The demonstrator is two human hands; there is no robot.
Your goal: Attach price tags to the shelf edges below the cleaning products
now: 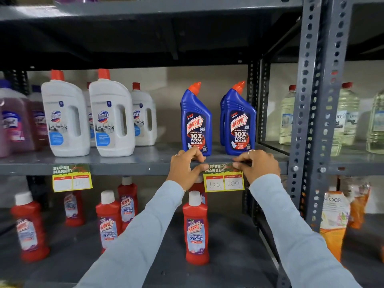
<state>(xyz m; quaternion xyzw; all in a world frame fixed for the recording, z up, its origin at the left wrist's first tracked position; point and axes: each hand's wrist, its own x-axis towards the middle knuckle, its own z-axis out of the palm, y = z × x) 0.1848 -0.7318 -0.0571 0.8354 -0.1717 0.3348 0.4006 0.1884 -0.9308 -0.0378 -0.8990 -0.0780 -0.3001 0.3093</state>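
Note:
A yellow price tag with "120" and "100" written on it hangs at the grey shelf edge, below two blue Harpic bottles. My left hand pinches the tag's top left corner against the edge. My right hand presses the tag's top right corner, with a strip of clear tape under its fingers. A second yellow tag sticks to the same edge further left, under the white Domex bottles.
Red Harpic bathroom cleaner bottles stand on the lower shelf, under my arms. A perforated grey upright bounds the bay on the right. Clear liquid bottles and orange pouches fill the neighbouring bay. Purple bottles are at far left.

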